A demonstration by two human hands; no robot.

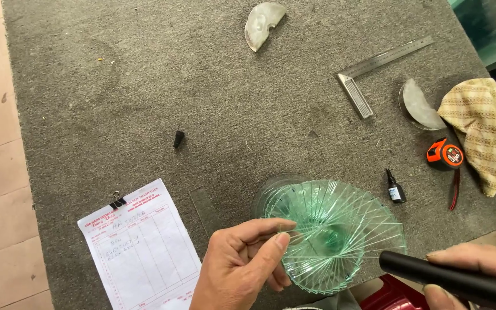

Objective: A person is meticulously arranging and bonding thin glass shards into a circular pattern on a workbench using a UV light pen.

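While you hold the glass fan [334, 235] on the grey table [144, 86], both of your hands are busy.

Your left hand [242, 264] pinches the near edge of the glass fan between thumb and fingers. Your right hand [472, 270] grips a black tube [443, 278] that points at the fan. A small glue bottle [395, 188] stands just behind the fan. A paper form [142, 252] lies to the left, and an orange tape measure [445, 154] sits beside a yellow cloth [480, 129].
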